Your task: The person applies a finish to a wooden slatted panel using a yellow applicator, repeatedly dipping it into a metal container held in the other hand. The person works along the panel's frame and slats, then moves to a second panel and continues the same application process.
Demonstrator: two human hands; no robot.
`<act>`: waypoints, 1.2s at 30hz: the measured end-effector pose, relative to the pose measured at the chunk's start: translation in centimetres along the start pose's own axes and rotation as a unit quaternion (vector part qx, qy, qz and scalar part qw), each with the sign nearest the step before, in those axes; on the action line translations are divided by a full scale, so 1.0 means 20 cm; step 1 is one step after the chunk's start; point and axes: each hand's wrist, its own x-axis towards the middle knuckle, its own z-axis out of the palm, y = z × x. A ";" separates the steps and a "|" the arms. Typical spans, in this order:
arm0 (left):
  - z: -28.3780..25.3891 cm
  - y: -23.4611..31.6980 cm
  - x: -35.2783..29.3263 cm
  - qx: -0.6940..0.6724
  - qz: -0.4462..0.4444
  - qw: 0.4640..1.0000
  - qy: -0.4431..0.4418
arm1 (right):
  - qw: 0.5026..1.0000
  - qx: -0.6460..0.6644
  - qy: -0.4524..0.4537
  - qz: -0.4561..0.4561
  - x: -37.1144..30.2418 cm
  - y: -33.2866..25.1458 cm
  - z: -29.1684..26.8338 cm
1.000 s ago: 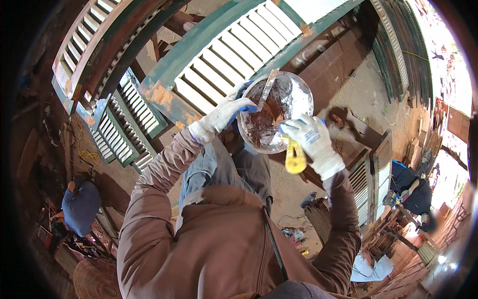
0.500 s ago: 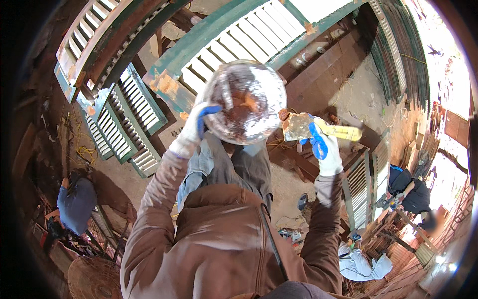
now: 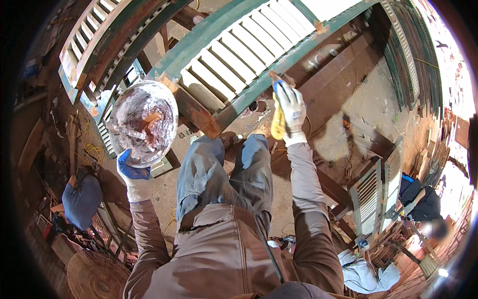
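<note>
bowl (image 3: 162, 102) and yellow-handled scraper (image 3: 278, 122), one per hand
left hand (image 3: 133, 172) grips the bowl's rim, fingers partly hidden; right hand (image 3: 292, 108) has fingers wrapped round the scraper near a green shutter (image 3: 199, 37)

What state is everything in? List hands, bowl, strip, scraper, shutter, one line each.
Metal bowl: smeared inside, holding brown paste
Flat strip: lying in the bowl
Left hand: gloved, gripping the bowl's rim
Yellow-handled scraper: held, brown at the tip
Right hand: gloved, closed around the scraper
Louvred shutter: gaps between slats, green frame patched brown
</note>
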 end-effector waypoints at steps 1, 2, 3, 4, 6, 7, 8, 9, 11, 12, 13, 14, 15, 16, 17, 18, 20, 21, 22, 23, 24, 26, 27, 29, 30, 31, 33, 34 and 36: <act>-0.01 0.00 -0.02 -0.006 0.003 1.000 0.001 | 0.997 -0.062 -0.036 -0.018 0.00 -0.04 0.03; -0.01 -0.01 -0.01 -0.010 0.000 1.000 -0.002 | 0.994 -0.099 -0.052 -0.015 -0.04 -0.09 0.08; -0.03 0.00 -0.02 -0.004 -0.018 1.000 -0.001 | 0.991 -0.114 -0.062 -0.028 -0.07 -0.16 0.08; -0.04 -0.01 -0.03 -0.003 -0.013 1.000 0.004 | 0.988 -0.129 -0.072 -0.040 -0.11 -0.22 0.06; 0.01 -0.03 -0.05 -0.007 -0.001 1.000 0.007 | 0.996 -0.065 -0.054 -0.033 -0.24 -0.26 0.11; 0.01 -0.03 -0.06 -0.007 -0.006 1.000 0.005 | 0.994 -0.063 -0.088 -0.031 -0.30 -0.27 0.09; 0.02 -0.03 -0.06 -0.009 -0.010 1.000 0.001 | 0.991 -0.062 -0.118 -0.030 -0.30 -0.28 0.03; 0.02 -0.03 -0.06 -0.012 -0.012 1.000 -0.005 | 0.996 0.004 -0.088 -0.016 -0.27 -0.25 0.00; 0.00 -0.02 -0.04 -0.032 -0.025 0.999 -0.008 | 0.995 0.080 -0.051 0.025 -0.20 -0.16 -0.06; -0.03 -0.02 -0.03 -0.042 -0.032 0.999 -0.005 | 0.996 0.080 -0.023 0.024 -0.09 -0.16 -0.13; -0.06 -0.01 -0.02 -0.035 -0.040 0.998 -0.019 | 0.994 0.100 -0.014 0.032 -0.02 -0.12 -0.15; -0.04 -0.01 -0.02 -0.031 -0.032 0.999 -0.013 | 0.992 0.120 -0.005 0.039 0.05 -0.06 -0.13; 0.00 0.00 -0.03 -0.027 -0.027 0.999 -0.010 | 0.993 0.108 0.000 0.051 0.10 0.00 -0.09; 0.02 0.00 -0.04 -0.023 -0.019 1.000 -0.002 | 0.992 0.119 -0.008 0.029 0.16 0.02 -0.08; 0.01 0.00 -0.04 -0.027 -0.021 0.999 -0.005 | 0.993 0.112 -0.023 0.034 0.19 0.01 -0.08; 0.00 0.01 -0.04 -0.030 -0.022 0.999 -0.008 | 0.993 0.106 -0.037 0.040 0.20 0.00 -0.07; -0.02 0.02 -0.04 -0.033 -0.025 0.999 -0.007 | 0.994 0.098 -0.050 0.019 0.18 -0.03 -0.05; -0.04 0.02 -0.04 -0.033 -0.025 0.999 -0.003 | 0.994 0.095 -0.058 0.009 0.16 -0.05 -0.05; -0.05 0.03 -0.04 -0.033 -0.026 0.999 0.001 | 0.992 0.106 -0.068 0.013 0.14 -0.08 -0.04; -0.03 0.03 -0.06 -0.010 -0.016 1.000 -0.012 | 0.990 0.117 -0.076 0.016 0.12 -0.11 -0.04; -0.09 0.03 -0.02 -0.025 -0.030 0.999 -0.012 | 0.988 0.129 -0.084 0.019 0.10 -0.15 -0.04; -0.09 0.03 -0.01 -0.018 -0.030 0.999 0.000 | 0.988 0.117 -0.102 0.009 0.06 -0.21 -0.04; -0.14 0.02 0.02 -0.003 -0.020 1.000 0.013 | 0.987 0.097 -0.127 0.004 0.04 -0.25 -0.04; -0.19 0.03 0.05 -0.010 -0.030 0.999 0.004 | 0.992 0.053 -0.114 -0.026 0.01 -0.36 -0.08; -0.21 0.04 0.06 -0.013 -0.036 0.999 -0.003 | 0.990 0.046 -0.128 -0.028 -0.03 -0.39 -0.07; -0.21 0.04 0.07 -0.015 -0.029 0.999 -0.010 | 0.988 0.051 -0.139 -0.032 -0.09 -0.41 -0.03; -0.20 0.04 0.08 -0.019 -0.015 0.999 -0.022 | 0.979 0.057 -0.195 -0.019 -0.13 -0.52 -0.04; -0.22 0.04 0.09 -0.017 -0.016 1.000 -0.017 | 0.981 0.056 -0.184 -0.010 -0.17 -0.58 -0.03; -0.24 0.05 0.11 -0.015 -0.015 1.000 -0.006 | 0.980 0.064 -0.187 -0.024 -0.24 -0.70 -0.01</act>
